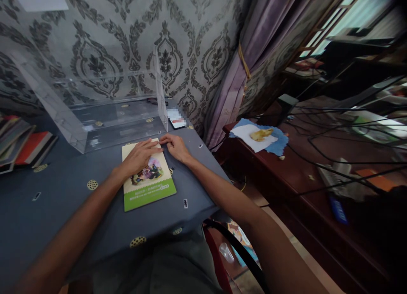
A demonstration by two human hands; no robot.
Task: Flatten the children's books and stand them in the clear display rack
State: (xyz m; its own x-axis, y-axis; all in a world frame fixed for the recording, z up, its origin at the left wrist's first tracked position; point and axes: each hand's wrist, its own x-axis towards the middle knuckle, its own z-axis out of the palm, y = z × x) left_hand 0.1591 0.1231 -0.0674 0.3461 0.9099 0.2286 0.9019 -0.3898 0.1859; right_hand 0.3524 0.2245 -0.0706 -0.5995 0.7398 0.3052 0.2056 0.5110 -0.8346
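Observation:
A thin storybook (149, 190) lies flat on the dark blue patterned tablecloth, cream above with a colourful picture and a green band along its near edge. Its printed text appears upside down to me. My left hand (140, 159) rests flat across the upper part of the cover, fingers stretched towards the right. At the book's far right corner is my right hand (175, 147), its fingers bent and closed around that corner. The underside of those fingers is hidden. Just beyond the book stands a clear acrylic rack (74, 135) with upright side panels.
A stack of books (34, 148) sits at the left. Behind the right hand, a phone-like flat object (177, 119) lies near the wall, partly pixelated. To the right, a dark red desk (305, 167) holds cables and a blue cloth (280, 142). A purple curtain (233, 86) hangs between.

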